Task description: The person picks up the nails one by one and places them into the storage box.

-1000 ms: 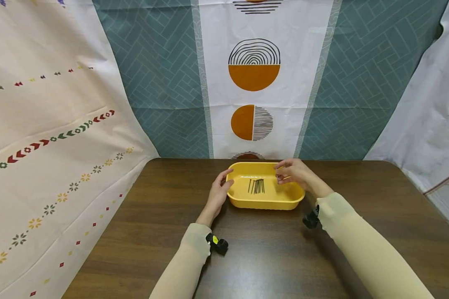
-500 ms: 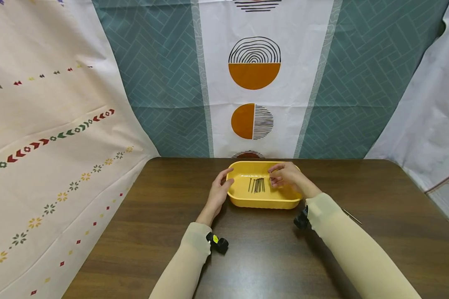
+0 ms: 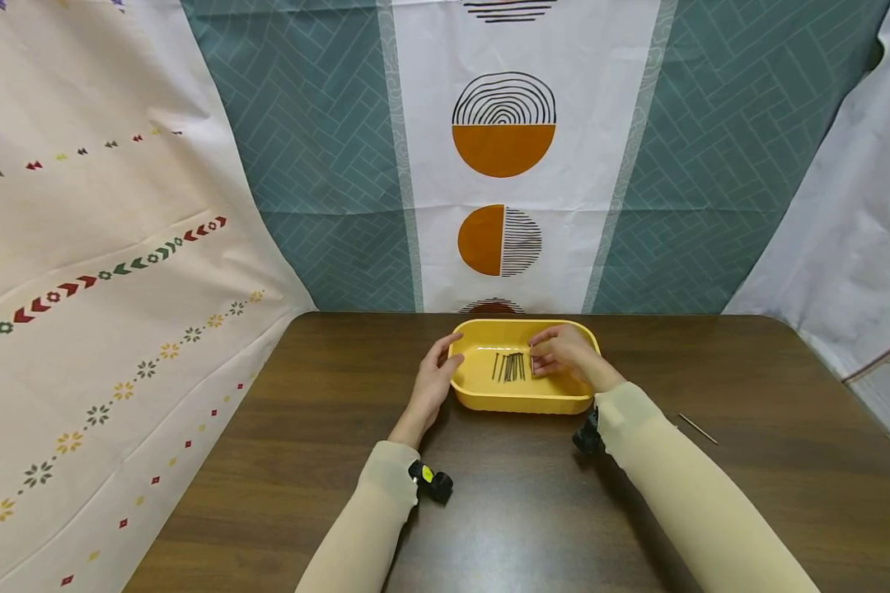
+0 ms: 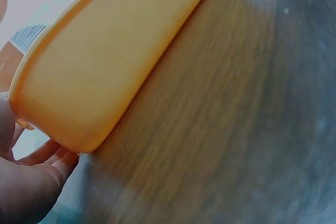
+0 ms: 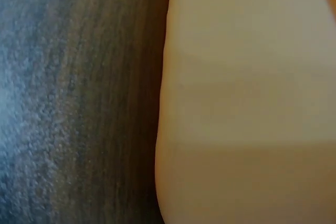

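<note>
A yellow plastic tray [image 3: 522, 403] stands near the far edge of the table. My left hand [image 3: 432, 377] holds its left end, the thumb at the rim and the other fingers against the outer wall, as the left wrist view also shows. Several thin dark nails [image 3: 512, 368] lie side by side on the tray's floor. Just right of them, my right hand [image 3: 564, 356] pinches one nail [image 3: 531, 361] upright in the head view, low in the tray. I cannot tell if its end touches the floor. Only the tray's outer wall [image 5: 247, 103] and tabletop show in the right wrist view.
On the brown wooden table [image 3: 504, 511], a single thin metal nail-like rod [image 3: 698, 429] lies to the right, beside my right sleeve. A patterned cloth [image 3: 326, 165] hangs right behind the table's far edge, with more cloths at both sides.
My right hand has moved left into the tray with its nail, close to the row of nails. The rod on the table has come into sight from behind the sleeve. My left hand stays put.
</note>
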Demonstrator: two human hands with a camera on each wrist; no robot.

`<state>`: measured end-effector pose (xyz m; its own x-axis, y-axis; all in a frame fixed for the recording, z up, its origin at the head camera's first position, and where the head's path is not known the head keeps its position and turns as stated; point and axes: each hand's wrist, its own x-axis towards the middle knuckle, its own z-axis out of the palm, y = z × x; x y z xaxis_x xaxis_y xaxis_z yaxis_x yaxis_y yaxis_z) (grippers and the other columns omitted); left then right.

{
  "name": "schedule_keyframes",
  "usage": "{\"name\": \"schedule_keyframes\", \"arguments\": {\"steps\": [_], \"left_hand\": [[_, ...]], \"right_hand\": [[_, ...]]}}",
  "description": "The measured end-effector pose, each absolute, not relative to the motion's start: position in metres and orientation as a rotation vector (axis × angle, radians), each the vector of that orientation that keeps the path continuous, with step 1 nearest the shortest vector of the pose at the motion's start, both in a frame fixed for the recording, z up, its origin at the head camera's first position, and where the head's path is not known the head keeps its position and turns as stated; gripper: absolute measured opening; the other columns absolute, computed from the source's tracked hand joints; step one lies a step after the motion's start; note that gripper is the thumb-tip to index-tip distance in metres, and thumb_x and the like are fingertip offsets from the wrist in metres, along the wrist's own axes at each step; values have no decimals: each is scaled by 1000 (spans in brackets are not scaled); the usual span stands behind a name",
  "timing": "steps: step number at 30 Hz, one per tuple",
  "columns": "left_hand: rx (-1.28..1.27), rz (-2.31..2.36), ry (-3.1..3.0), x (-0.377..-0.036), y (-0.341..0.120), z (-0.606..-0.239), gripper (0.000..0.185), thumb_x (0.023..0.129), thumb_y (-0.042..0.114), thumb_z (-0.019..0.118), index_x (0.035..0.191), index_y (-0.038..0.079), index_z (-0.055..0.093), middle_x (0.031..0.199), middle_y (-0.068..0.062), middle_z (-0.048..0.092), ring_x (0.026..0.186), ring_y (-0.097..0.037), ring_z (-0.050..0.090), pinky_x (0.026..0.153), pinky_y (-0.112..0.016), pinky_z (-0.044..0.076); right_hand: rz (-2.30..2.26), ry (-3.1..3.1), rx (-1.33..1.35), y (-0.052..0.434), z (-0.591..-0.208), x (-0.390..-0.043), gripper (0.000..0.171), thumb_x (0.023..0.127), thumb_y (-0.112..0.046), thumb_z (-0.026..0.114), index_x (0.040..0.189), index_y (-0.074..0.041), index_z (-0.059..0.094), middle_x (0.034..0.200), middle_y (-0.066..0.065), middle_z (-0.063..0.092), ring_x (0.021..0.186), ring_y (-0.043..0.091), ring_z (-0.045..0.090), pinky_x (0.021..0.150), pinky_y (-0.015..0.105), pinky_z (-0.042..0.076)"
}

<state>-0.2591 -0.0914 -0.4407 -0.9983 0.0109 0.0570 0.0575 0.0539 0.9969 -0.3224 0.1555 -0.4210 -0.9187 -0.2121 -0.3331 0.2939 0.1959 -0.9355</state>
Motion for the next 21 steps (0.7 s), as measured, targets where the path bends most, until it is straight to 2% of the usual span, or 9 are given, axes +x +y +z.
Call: {"name": "schedule_keyframes", "arguments": {"steps": [8,14,21], "left_hand": [[-105,-2122,-2260,-279,-99,-468,43,106,13,57,149,16,56,158,-10,45,139,-31,46,115,-50,41],[-95,-2121,-2263,-279,-98,-468,42,106,11,56,147,16,58,157,-9,47,136,-30,48,114,-49,43],[-94,-2138,-2249,-279,-98,-468,43,106,12,58,149,16,57,157,-9,46,136,-31,49,114,-50,43]], "right_hand": [[-1722,2133,122,151,-424,-326,27,102,4,60,125,15,55,88,18,70,68,21,70,70,36,63],[-1690,2144,116,147,-420,-325,29,101,5,59,127,16,55,83,15,68,63,18,67,67,34,63],[-1693,2131,58,149,-417,-322,23,101,4,56,120,18,58,81,17,66,61,19,66,63,32,62]]}}
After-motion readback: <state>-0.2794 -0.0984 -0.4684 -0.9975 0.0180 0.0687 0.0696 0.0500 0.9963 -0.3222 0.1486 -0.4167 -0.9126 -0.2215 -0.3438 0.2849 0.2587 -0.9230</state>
